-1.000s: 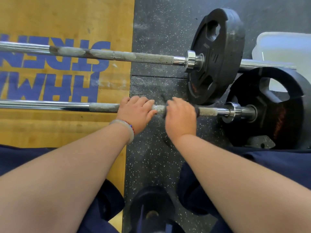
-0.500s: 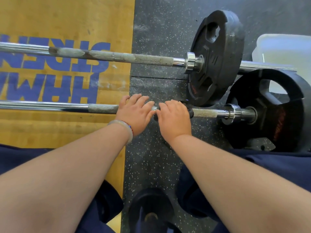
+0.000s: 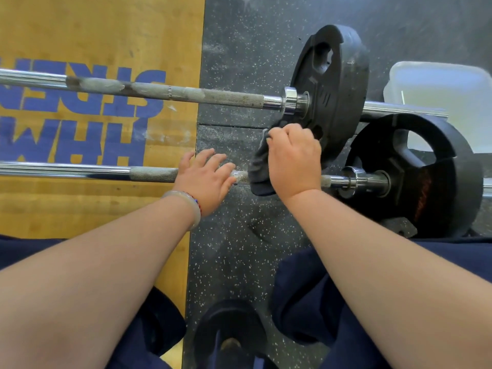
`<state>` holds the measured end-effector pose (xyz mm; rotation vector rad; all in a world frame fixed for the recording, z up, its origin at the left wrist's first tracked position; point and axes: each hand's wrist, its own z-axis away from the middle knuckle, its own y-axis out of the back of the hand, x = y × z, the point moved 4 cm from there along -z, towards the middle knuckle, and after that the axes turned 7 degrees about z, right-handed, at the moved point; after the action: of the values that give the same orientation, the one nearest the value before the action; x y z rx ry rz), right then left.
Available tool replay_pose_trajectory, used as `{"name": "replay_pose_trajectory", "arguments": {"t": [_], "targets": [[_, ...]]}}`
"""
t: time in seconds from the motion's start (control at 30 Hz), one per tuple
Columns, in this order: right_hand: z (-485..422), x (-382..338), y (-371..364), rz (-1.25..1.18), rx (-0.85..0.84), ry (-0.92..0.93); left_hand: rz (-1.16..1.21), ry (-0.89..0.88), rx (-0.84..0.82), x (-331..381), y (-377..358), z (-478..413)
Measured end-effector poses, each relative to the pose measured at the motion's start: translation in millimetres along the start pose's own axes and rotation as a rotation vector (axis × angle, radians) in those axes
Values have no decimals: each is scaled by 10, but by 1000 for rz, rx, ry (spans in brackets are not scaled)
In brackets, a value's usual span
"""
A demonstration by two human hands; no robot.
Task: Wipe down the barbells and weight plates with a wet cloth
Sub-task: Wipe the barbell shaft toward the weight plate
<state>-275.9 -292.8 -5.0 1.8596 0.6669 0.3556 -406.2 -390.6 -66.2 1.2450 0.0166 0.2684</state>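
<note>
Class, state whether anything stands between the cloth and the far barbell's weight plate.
Nothing visible does. The right hand grips the dark cloth beside the lower edge of the far weight plate; the left hand rests on the near barbell, off to the left.

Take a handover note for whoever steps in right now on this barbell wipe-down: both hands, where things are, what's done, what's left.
Left hand: open, resting on the near barbell.
Right hand: grips the dark cloth, which hangs across the near barbell, close to the far weight plate.
Near weight plate is on the near barbell's right end. The far barbell lies beyond.
Done: cannot tell from this view.
Left: the far barbell shows pale chalky patches, and probably both plates.
</note>
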Motion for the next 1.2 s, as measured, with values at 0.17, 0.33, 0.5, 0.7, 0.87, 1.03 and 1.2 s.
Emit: {"name": "replay_pose_trajectory", "arguments": {"t": [0.17, 0.33, 0.5, 0.7, 0.87, 1.03, 1.2], "targets": [[699, -204, -328, 49, -465, 265, -5, -1, 5, 13, 16, 11], [627, -28, -386, 60, -470, 276, -2, -3, -4, 15, 22, 9], [381, 40, -211, -173, -459, 119, 2, -4, 6, 10, 18, 6], [301, 87, -104, -158, -297, -22, 3, -5, 13, 7, 17, 6], [595, -171, -291, 114, -421, 75, 3, -5, 17, 5, 11, 0], [721, -98, -348, 193, -528, 207, -9, -3, 7, 15, 8, 1], [626, 4, -339, 10, -436, 209, -3, -1, 10, 15, 14, -1]]}}
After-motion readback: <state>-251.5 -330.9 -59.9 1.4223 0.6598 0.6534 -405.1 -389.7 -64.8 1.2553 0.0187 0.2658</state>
